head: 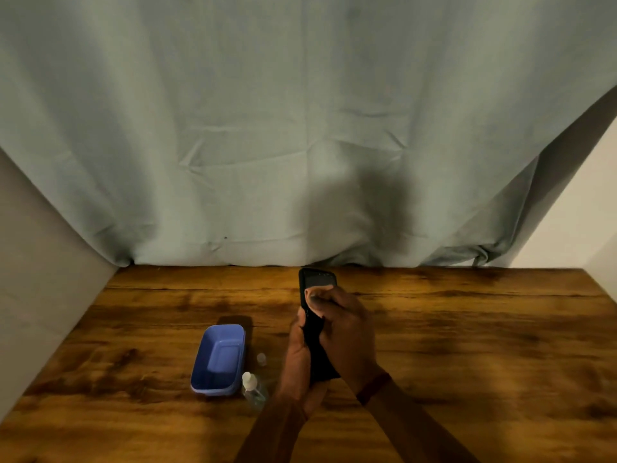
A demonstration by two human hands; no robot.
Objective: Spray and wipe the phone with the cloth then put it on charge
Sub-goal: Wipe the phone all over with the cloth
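The phone (317, 282) is a dark, slim slab with rounded corners, its screen dim and facing up toward the camera; it is held tilted above the table (467, 345), its top end pointing toward the far edge. Only the upper part shows clearly, since both hands cover the rest.

The left hand (298, 354) wraps around the phone's lower left side from beneath, fingers curled closed on its edge. The right hand (344, 329) lies over the screen from the right, fingers bent and pressed down on a small pale cloth (315, 294) that sits against the glass just below the phone's top end. A dark strip (319, 355) runs down between the two palms; whether it is the phone's body or more fabric cannot be told. A reddish band (374, 387) circles the right wrist.

The table is wood-grained, brown and streaked with darker patches, with a smooth sheen. Toward its near left part stands a blue plastic tub (218, 359), rectangular with rounded corners. Just beside the tub's near right corner lies a small clear spray bottle (253, 389) with a white top, and a small clear cap (261, 359) stands apart a little farther back. A creased grey-green curtain (267, 128) hangs behind the far edge.
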